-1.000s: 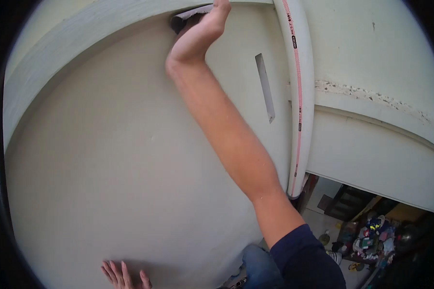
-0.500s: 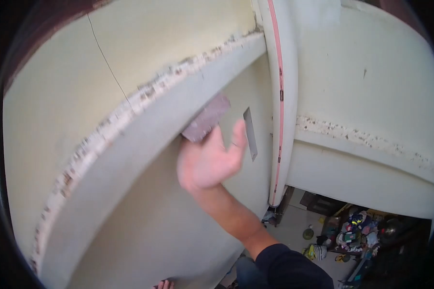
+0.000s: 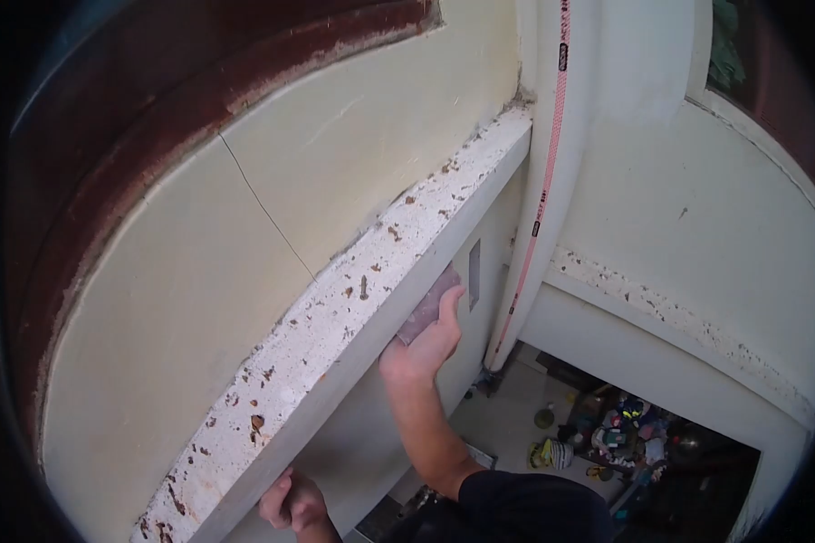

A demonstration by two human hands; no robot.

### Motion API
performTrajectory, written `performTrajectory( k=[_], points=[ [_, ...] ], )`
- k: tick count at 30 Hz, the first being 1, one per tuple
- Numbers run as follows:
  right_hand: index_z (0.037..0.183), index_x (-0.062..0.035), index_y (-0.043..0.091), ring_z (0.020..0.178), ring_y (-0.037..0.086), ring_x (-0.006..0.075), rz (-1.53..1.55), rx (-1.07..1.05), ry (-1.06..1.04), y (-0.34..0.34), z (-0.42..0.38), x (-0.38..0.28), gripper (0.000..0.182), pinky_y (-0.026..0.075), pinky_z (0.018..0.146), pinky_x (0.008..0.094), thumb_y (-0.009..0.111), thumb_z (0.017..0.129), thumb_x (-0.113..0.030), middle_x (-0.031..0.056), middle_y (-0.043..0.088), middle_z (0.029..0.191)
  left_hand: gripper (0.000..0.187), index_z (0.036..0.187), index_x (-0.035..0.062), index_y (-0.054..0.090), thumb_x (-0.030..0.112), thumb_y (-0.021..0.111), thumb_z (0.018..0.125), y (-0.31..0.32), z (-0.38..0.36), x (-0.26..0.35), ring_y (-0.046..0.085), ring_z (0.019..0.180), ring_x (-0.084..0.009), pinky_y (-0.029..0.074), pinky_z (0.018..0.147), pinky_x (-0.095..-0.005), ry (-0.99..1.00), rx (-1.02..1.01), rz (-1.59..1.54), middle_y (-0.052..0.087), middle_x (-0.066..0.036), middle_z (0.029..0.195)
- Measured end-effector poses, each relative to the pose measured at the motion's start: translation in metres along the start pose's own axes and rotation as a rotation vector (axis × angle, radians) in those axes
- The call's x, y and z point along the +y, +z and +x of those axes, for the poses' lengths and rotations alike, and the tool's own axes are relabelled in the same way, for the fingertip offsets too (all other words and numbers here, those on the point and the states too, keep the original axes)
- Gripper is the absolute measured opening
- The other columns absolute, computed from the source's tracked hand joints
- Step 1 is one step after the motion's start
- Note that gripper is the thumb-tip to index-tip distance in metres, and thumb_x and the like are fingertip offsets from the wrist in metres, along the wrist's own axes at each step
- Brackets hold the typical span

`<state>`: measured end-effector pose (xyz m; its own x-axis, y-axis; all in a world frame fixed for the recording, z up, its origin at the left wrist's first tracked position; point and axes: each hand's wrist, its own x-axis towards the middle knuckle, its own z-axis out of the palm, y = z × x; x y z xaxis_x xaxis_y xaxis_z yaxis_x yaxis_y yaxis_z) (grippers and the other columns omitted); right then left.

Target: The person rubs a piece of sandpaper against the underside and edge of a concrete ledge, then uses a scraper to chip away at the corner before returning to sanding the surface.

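Below: cluttered floor (image 3: 519, 398) | ledge (image 3: 330, 317): speckled | right hand (image 3: 426, 351): mauve sheet (image 3: 426, 312), fingers unclear | left fingers (image 3: 279, 491): curled

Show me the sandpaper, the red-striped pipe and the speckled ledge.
Sandpaper (image 3: 428, 306): head view, middle of its exposed purplish face.
Red-striped pipe (image 3: 555, 181): head view, on its white side, just beside the stripe.
Speckled ledge (image 3: 321, 321): head view, middle of its debris-strewn top.

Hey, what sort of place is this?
Probably high on an outside wall, judging by the dirt-specked ledge, the white pipe running down, and clutter on the floor below.
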<state>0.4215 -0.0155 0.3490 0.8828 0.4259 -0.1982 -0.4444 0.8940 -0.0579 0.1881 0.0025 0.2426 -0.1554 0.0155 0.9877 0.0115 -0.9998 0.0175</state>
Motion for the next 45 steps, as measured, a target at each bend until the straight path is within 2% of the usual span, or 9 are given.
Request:
performTrajectory(
  k=[7,13,19,26,34,40,42,44,45],
  points=[
    [0.14,-0.0064,0.042,0.126,0.048,0.0296,0.019,-0.063,0.032,0.007,0.066,-0.023,0.051,0.037,0.107,0.0457,0.026,0.105,-0.04,0.0117,0.05,0.138,0.039,0.081,-0.0024,0.055,0.024,0.036,0.103,-0.023,-0.019,-0.009,0.064,0.061,-0.0258,0.057,0.064,-0.0349,0.184,-0.044,0.494,0.063,-0.014,0.068],
    [0.142,-0.0037,0.036,0.13,0.045,0.0354,0.094,-0.298,-0.07,-0.011,0.073,-0.01,0.055,0.037,0.109,0.0501,0.023,0.104,-0.041,0.0174,0.045,0.141,0.033,0.071,0.0019,0.048,0.019,0.045,0.099,-0.06,-0.05,-0.032,0.06,0.058,-0.0255,0.053,0.061,-0.0389,0.13,0.191,0.232,0.06,-0.016,0.065],
    [0.14,0.0007,0.037,0.129,0.046,0.0351,-0.014,-0.188,-0.126,0.016,0.171,-0.045,0.056,0.038,0.109,0.0487,0.02,0.105,-0.038,0.019,0.045,0.141,0.032,0.07,0.0022,0.047,0.018,0.045,0.098,-0.057,-0.062,-0.062,0.059,0.057,-0.0253,0.053,0.061,-0.039,0.131,0.056,0.207,0.06,-0.015,0.064],
    [0.143,0.0018,0.036,0.13,0.045,0.0354,-0.12,-0.4,-0.361,0.012,0.269,-0.064,0.057,0.037,0.109,0.0454,0.02,0.104,-0.036,0.0206,0.044,0.142,0.03,0.07,0.0028,0.047,0.017,0.046,0.096,-0.051,-0.04,-0.051,0.059,0.055,-0.0249,0.053,0.061,-0.039,0.159,-0.124,0.25,0.06,-0.015,0.062],
    [0.14,0.0061,0.037,0.128,0.046,0.0376,-0.082,-0.426,-0.362,0.018,0.189,-0.043,0.055,0.036,0.109,0.0461,0.021,0.103,-0.031,0.0219,0.045,0.141,0.028,0.07,0.0034,0.047,0.016,0.046,0.094,-0.01,-0.012,-0.023,0.058,0.052,-0.0245,0.053,0.061,-0.039,0.212,-0.21,0.402,0.06,-0.014,0.06],
    [0.138,0.0037,0.037,0.128,0.043,0.0323,-0.235,-0.25,-0.788,0.034,0.231,-0.06,0.054,0.033,0.11,0.0411,0.032,0.101,-0.035,0.0202,0.044,0.137,0.023,0.07,0.0039,0.047,0.014,0.046,0.09,-0.005,0.003,-0.003,0.058,0.049,-0.0243,0.053,0.061,-0.0394,0.206,-0.269,0.529,0.059,-0.012,0.057],
    [0.139,0.0053,0.035,0.129,0.041,0.0337,-0.178,-0.411,-0.614,0.003,0.265,-0.075,0.058,0.032,0.11,0.0424,0.033,0.1,-0.037,0.0212,0.042,0.138,0.019,0.07,0.0041,0.048,0.013,0.045,0.086,-0.011,-0.004,-0.001,0.058,0.047,-0.0243,0.053,0.06,-0.0399,0.174,-0.252,0.512,0.058,-0.011,0.054],
    [0.14,0.0068,0.033,0.13,0.04,0.0352,-0.115,-0.565,-0.435,-0.001,0.248,-0.061,0.062,0.032,0.11,0.0437,0.034,0.099,-0.039,0.0223,0.041,0.138,0.013,0.079,0.0051,0.058,0.016,0.052,0.081,-0.02,-0.01,0.002,0.07,0.076,-0.035,0.056,0.08,-0.0523,0.083,-0.331,0.404,0.068,-0.017,0.077],
    [0.14,0.0084,0.031,0.131,0.039,0.0364,-0.112,-0.578,-0.415,0.003,0.21,-0.052,0.067,0.031,0.11,0.0449,0.034,0.097,-0.042,0.0233,0.04,0.14,0.013,0.079,0.0051,0.058,0.016,0.052,0.081,-0.021,-0.009,0.006,0.07,0.076,-0.035,0.056,0.08,-0.0523,0.074,-0.327,0.432,0.068,-0.017,0.077]
  ],
)
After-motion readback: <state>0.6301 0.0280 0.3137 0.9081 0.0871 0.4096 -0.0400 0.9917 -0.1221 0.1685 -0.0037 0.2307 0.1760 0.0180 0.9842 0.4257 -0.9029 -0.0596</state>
